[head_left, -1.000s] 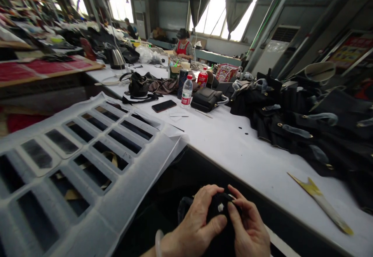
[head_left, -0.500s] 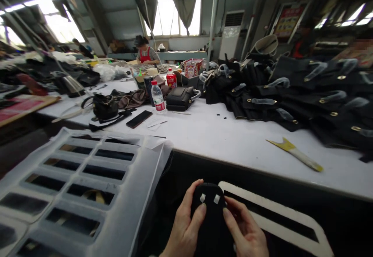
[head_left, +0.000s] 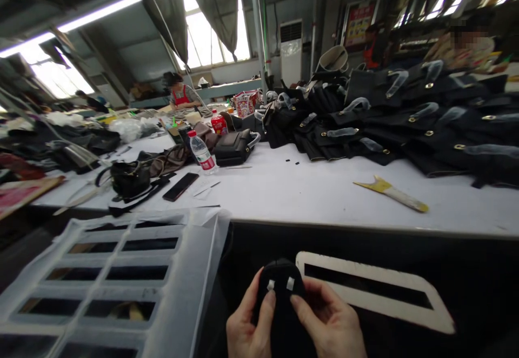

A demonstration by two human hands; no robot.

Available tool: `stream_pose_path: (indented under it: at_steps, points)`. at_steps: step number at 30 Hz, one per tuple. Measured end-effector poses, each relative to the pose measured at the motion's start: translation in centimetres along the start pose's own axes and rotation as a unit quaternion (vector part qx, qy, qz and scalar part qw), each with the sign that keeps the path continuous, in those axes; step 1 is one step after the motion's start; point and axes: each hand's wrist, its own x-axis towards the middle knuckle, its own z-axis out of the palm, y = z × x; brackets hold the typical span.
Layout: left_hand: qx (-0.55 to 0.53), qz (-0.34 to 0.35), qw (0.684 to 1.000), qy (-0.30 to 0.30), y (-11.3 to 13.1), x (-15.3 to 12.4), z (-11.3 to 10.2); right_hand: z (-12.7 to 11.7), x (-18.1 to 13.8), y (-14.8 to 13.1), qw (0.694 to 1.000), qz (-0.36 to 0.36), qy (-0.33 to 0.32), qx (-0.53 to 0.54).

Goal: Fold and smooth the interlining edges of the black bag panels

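"What's moved since a second ago?"

"The right hand [head_left: 334,317]: its fingers have slid aside, so both white tabs [head_left: 290,283] show on the black round-ended piece [head_left: 284,315]."

"And the grip?"

"Right hand and left hand [head_left: 249,320] each pinch that piece's sides."

"Around the piece?"

"Slotted cream frame [head_left: 440,315] just right, slotted translucent sheet [head_left: 186,263] left. Beyond it, the white tabletop [head_left: 300,201]; farther, leftward, a red-capped water bottle [head_left: 201,151]; farthest, a person in a red apron [head_left: 180,98]."
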Motion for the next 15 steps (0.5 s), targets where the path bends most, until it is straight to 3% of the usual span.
stream_pose_path:
  at_steps: [10, 15]
  points:
    - [-0.030, 0.005, 0.999, -0.030, -1.5, 0.6, -0.2, 0.0, 0.1, 0.4, 0.999, -0.032, 0.002, -0.024]
    - [0.016, 0.097, 0.994, -0.037, -2.6, -0.9, -0.3, -1.5, 0.9, 1.9, 0.997, -0.046, -0.033, -0.060]
